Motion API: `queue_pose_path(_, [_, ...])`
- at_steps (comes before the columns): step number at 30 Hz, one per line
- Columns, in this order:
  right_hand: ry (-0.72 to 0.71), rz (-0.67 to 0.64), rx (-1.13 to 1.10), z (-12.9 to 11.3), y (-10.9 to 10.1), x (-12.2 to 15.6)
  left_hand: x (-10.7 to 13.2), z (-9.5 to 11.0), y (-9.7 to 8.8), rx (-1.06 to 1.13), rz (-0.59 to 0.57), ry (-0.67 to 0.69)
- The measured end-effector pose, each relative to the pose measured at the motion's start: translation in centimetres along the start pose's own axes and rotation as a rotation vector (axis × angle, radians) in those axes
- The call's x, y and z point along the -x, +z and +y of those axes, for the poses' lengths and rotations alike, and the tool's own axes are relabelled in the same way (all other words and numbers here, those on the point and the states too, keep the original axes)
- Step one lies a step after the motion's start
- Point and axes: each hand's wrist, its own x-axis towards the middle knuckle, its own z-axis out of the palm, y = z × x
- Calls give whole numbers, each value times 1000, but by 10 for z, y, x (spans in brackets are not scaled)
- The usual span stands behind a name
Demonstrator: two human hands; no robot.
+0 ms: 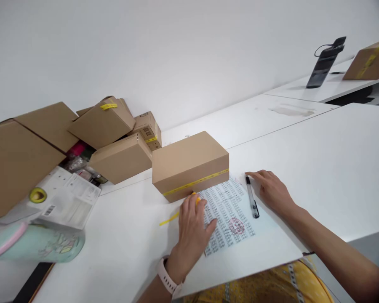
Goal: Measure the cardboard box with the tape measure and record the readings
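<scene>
My left hand (192, 229), with a pale watch band on its wrist, rests at the near edge of a closed cardboard box (189, 162) with a yellow printed band. Its fingers bend over a small yellow object (197, 200), mostly hidden, so its kind is unclear. A yellow strip (169, 219) sticks out left of those fingers. Beside the thumb lies a printed sheet (224, 210) with a red round stamp, partly behind the box. My right hand (273, 189) lies open, its forefinger stretched to the top end of a black and clear pen (252, 197).
Several cardboard boxes (101, 122) are piled at the left, by an open carton (22, 160) and a white printed package (69, 198). A mint green bottle (50, 243) lies near left. Far right stand a dark bottle (325, 63) and a taped box (368, 61).
</scene>
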Motion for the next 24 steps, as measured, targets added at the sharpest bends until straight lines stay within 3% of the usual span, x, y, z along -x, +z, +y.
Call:
queue_pose_path(5, [65, 140, -61, 2, -2, 4, 0, -27, -4, 92, -37, -284])
queue_pose_path(9, [78, 378, -128, -14, -18, 11, 0, -28, -12, 242, -40, -325])
queue_pose_path(11, [96, 406, -260, -35, -31, 13, 2, -25, -23, 523, -79, -323])
queue_pose_path(12, [110, 342, -377, -48, -38, 13, 3, -23, -29, 723, -112, -311])
queue_pose_path(14, [181, 46, -703, -77, -51, 10, 3, -18, -41, 1078, -160, -264])
queue_pose_path(16, [258, -308, -1001, -107, -62, 4, 0, -14, -52, 1223, -159, -220])
queue_pose_path(18, [291, -530, -1165, -133, -72, -2, -3, -10, -59, 1243, -143, -205])
queue_pose_path(21, [276, -637, -1219, -160, -81, -7, -5, -7, -69, 1201, -143, -190])
queue_pose_path(24, [250, -590, -1173, -173, -87, -18, -6, -10, -84, 1157, -142, -175])
